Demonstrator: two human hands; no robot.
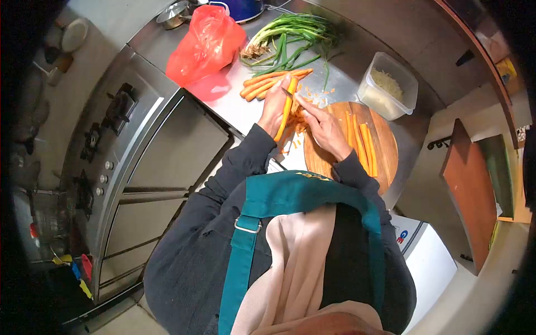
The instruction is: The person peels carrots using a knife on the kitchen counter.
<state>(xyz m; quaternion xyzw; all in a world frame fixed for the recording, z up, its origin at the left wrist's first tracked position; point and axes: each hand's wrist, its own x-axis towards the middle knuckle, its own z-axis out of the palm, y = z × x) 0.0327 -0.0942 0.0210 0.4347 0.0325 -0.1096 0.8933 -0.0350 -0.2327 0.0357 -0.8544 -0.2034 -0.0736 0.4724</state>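
My left hand [272,106] is closed around a carrot [287,111], which points away from me, bright orange along its length. Close beside it, my right hand [328,132] is closed, its fingertips at the carrot's side. A thin, dark, blade-like tool [294,97] shows between the two hands; its exact kind is too small to make out. Orange peelings [300,118] lie beneath the hands on a white surface. Several unpeeled carrots [258,87] rest just beyond my left hand. To the right, several peeled carrots [366,146] lie on a round wooden board [385,139].
Green onions [296,30] and a red plastic bag [206,44] lie at the back of the counter. A clear plastic tub [391,86] with pale shreds stands behind the board. At left is a stove [120,128]; a small metal pot [175,14] sits at the far left corner.
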